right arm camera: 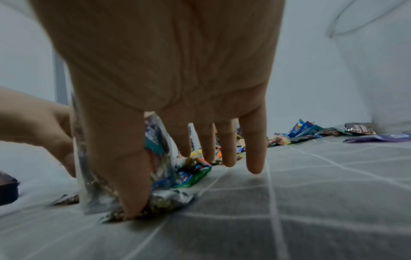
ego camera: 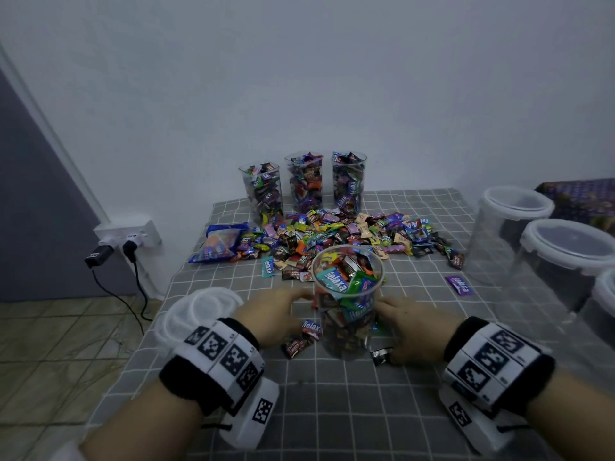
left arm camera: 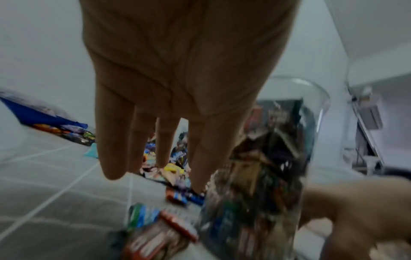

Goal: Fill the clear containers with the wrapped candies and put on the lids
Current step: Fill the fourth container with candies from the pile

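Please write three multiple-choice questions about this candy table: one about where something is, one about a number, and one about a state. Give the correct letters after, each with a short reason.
1. Where is the stack of white lids?
A. On the table's left edge, beside the left hand
B. On top of the back containers
C. Inside the blue bag

2. How many candy-filled containers stand in the row at the back, by the wall?
A. One
B. Three
C. Five

3. What is the state of the near container between the hands?
A. Empty, lying on its side
B. Closed with a lid
C. Upright, full of candies, no lid

Answers:
1. A, the head view shows the lids lying on the cloth left of that hand.
2. B, three lidless containers stand side by side behind the candy pile.
3. C, wrappers reach its open rim, with the right hand on its other side.
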A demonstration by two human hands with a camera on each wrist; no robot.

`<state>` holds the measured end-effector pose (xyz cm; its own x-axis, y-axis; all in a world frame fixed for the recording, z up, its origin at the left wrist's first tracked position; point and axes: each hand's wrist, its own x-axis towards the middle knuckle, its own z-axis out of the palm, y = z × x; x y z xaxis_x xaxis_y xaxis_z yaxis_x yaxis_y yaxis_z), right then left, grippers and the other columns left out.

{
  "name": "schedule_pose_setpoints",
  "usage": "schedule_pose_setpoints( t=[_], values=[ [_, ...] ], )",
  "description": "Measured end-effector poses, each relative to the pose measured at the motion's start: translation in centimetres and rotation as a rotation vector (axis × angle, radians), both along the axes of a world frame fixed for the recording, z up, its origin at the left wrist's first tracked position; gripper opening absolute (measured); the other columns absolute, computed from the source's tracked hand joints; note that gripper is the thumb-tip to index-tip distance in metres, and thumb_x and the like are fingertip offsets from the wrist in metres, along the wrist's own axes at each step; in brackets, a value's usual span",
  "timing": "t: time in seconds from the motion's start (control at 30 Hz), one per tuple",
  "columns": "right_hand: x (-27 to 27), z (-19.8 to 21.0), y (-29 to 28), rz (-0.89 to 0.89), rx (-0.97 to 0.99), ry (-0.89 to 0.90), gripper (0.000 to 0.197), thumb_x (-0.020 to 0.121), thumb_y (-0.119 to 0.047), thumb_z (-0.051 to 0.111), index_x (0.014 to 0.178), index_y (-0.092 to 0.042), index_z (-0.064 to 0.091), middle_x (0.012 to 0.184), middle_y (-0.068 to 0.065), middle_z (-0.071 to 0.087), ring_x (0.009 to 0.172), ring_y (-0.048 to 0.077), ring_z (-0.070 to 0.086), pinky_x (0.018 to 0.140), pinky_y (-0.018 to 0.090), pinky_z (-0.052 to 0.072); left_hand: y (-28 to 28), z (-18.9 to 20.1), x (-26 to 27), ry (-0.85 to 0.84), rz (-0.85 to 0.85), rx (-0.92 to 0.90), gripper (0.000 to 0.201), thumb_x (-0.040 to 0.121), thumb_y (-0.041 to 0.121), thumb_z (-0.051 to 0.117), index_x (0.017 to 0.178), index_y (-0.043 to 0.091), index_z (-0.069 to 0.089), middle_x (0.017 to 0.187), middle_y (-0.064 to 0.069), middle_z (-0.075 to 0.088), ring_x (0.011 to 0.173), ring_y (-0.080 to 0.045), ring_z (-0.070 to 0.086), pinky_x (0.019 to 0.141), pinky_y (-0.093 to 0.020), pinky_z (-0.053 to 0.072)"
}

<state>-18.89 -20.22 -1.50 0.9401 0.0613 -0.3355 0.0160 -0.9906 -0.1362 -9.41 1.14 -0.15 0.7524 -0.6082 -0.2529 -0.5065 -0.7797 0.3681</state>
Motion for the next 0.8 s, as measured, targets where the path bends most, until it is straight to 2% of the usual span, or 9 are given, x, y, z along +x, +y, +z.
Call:
schedule_pose_setpoints(
  t=[0.13, 0.23, 0.37, 0.47, 0.63, 0.8],
  values=[
    [0.7, -0.5, 0.1, 0.042, -0.043, 0.008, 0.086, 0.079, -0.038, 0.067, 0.148, -0.028, 0.017, 0.151, -0.007, 0.023, 0.133, 0.018, 0.034, 0.105, 0.034, 0.039, -0.4, -1.8, -0.1, -0.027, -0.143, 0.212, 0.069, 0.084, 0.021, 0.063, 0.144, 0.036, 0.033, 0.142, 0.002, 0.045, 0.122, -0.021, 0.048, 0.096, -0.035, 0.044],
    [1.0, -0.6, 0.0, 0.058, -0.040, 0.028, 0.084, 0.080, -0.040, 0.067, 0.148, -0.028, 0.018, 0.151, -0.007, 0.023, 0.133, 0.019, 0.033, 0.106, 0.037, 0.038, -0.5, -2.3, -0.1, -0.097, -0.199, 0.304, 0.064, 0.084, 0.023, 0.062, 0.141, 0.038, 0.038, 0.141, 0.005, 0.045, 0.121, -0.021, 0.049, 0.096, -0.037, 0.046],
    [1.3, -0.9, -0.1, 0.041, -0.033, 0.019, 0.077, 0.078, -0.044, 0.066, 0.143, -0.030, 0.028, 0.142, -0.002, 0.038, 0.127, 0.021, 0.038, 0.103, 0.039, 0.041, -0.6, -2.6, -0.2, -0.137, -0.186, 0.272, 0.047, 0.085, 0.020, 0.059, 0.130, 0.033, 0.053, 0.131, 0.003, 0.052, 0.114, -0.022, 0.054, 0.093, -0.034, 0.047],
    [1.4, -1.1, -0.1, 0.022, -0.021, -0.009, 0.071, 0.077, -0.045, 0.067, 0.139, -0.031, 0.034, 0.133, 0.002, 0.046, 0.121, 0.022, 0.044, 0.100, 0.036, 0.043, -0.8, -2.7, -0.6, -0.176, -0.182, 0.292, 0.041, 0.088, 0.016, 0.056, 0.128, 0.026, 0.056, 0.129, -0.001, 0.052, 0.114, -0.024, 0.054, 0.091, -0.032, 0.045],
    [1.3, -1.2, 0.0, -0.024, -0.036, -0.020, 0.078, 0.073, -0.041, 0.071, 0.139, -0.027, 0.031, 0.134, 0.002, 0.043, 0.121, 0.021, 0.044, 0.099, 0.035, 0.043, -0.6, -2.6, -0.6, -0.166, -0.184, 0.258, 0.031, 0.092, 0.017, 0.052, 0.122, 0.021, 0.058, 0.125, -0.005, 0.052, 0.114, -0.024, 0.052, 0.090, -0.030, 0.041],
    [1.3, -0.9, 0.3, 0.024, -0.091, 0.023, 0.084, 0.074, -0.046, 0.069, 0.144, -0.028, 0.028, 0.142, -0.002, 0.032, 0.128, 0.021, 0.035, 0.101, 0.039, 0.042, -0.3, -2.9, -0.3, -0.152, -0.162, 0.235, 0.024, 0.091, 0.011, 0.052, 0.111, 0.019, 0.062, 0.121, -0.006, 0.052, 0.111, -0.024, 0.053, 0.087, -0.028, 0.041]
  ],
)
